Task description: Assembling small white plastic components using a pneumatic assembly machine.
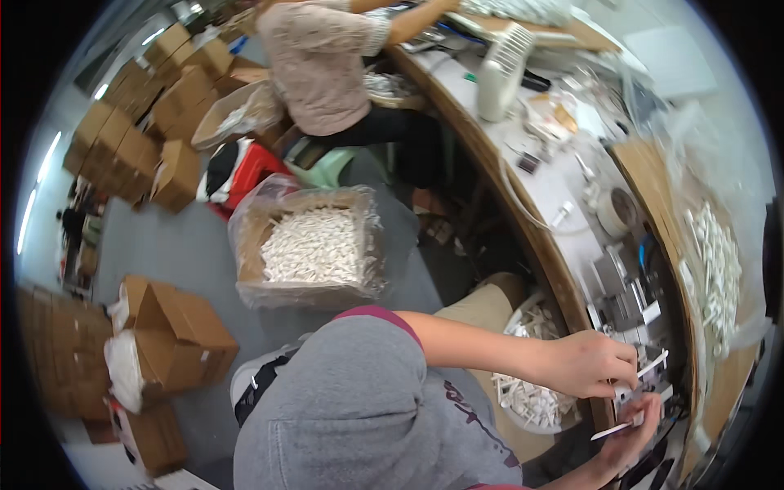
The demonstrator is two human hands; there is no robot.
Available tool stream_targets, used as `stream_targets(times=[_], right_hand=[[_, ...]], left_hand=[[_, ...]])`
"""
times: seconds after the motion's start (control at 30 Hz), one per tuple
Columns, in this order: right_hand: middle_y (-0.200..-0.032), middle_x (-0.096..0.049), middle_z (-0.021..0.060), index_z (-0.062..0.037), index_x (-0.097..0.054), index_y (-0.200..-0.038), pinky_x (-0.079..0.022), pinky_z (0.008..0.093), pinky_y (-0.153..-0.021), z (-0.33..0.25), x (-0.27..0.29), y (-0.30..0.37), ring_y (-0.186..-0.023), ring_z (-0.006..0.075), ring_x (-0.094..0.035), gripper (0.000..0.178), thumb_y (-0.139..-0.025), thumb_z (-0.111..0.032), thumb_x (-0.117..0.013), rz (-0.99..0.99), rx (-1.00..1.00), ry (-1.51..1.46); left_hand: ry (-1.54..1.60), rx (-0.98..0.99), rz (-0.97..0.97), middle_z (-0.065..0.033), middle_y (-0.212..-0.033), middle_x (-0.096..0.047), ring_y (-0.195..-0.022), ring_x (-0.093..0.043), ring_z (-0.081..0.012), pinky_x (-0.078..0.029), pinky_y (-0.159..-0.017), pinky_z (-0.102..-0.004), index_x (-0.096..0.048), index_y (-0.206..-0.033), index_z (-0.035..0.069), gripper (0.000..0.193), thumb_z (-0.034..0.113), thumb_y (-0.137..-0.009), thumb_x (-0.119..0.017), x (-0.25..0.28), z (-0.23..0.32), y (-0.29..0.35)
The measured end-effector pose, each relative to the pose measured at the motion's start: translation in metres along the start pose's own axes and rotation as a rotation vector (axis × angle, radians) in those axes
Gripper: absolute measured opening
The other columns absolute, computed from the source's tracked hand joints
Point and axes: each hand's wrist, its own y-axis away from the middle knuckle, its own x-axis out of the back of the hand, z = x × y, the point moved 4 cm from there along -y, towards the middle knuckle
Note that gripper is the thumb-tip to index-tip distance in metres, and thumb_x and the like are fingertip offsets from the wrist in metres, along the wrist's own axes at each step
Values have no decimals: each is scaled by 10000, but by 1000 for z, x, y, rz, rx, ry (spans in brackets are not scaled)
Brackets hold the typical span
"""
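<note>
My left hand [592, 363] reaches over the bench with fingers bent down and pressed together at a small metal fixture [625, 306]. What its fingertips hold, if anything, is hidden. Just beyond them a slim white stick-shaped piece [653, 363] lies slanted at the fixture. Nearer the lower edge, my right hand [633, 441] is curled palm up around a thin white plastic stick [611, 432], whose end juts out to the left. Beside my lap, below the bench edge, a round container [545, 426] holds many white plastic pieces.
At the bench's far side, white sticks [714, 269] lie on a cardboard sheet [653, 192]. A white fan-like appliance [504, 72] and a tape roll [618, 212] stand farther along. Behind me are a lined carton [377, 245] of white pieces and stacked cartons [114, 147]. A co-worker [318, 65] sits nearby.
</note>
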Motion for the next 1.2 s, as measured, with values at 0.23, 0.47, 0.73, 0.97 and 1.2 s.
stream_targets(times=[0.23, 0.47, 0.73, 0.97, 1.2], right_hand=[[-1180, -614, 95, -50, -579, -1233, -508, 328, -850, -6, 4, -4, -1036, 170, -612, 268, -972, -98, -541, -577, 111, -426], [-1165, -619, 155, 18, -539, -1187, -507, 289, -876, -19, -15, 19, -1049, 196, -613, 212, -1000, -79, -514, 5, 200, -171], [-1354, -567, 203, 55, -508, -1283, -444, 322, -1064, -10, -51, 26, -1247, 226, -557, 283, -1058, -113, -470, -9, 349, -190], [-1324, -582, 200, 79, -512, -1330, -473, 300, -1006, 6, -73, 60, -1178, 214, -594, 328, -1062, -103, -464, 21, 274, -151], [-1261, -633, 161, 109, -526, -1361, -512, 283, -926, 18, -42, 79, -1068, 161, -634, 432, -936, 72, -595, -82, 245, 76]], left_hand=[[170, 94, 51, -74, -990, -634, -758, -692, -193, -554, -683, -317, -693, -1018, 28, 235, 27, -787, -732, 26, 24, 18], [125, 62, 70, -83, -966, -626, -743, -681, -203, -544, -670, -326, -681, -1008, 26, 212, 59, -803, -724, 29, 46, 24], [-152, -179, 253, -89, -994, -647, -863, -663, -289, -542, -713, -377, -673, -994, 47, 198, 91, -805, -714, 26, 63, 28], [-147, -88, 251, -103, -994, -649, -883, -682, -299, -561, -734, -373, -659, -1010, 43, 198, 131, -842, -714, 18, 50, 32], [20, -39, 140, -95, -1025, -688, -875, -698, -252, -574, -740, -324, -713, -1082, 44, 305, 44, -782, -765, 11, 31, 32]])
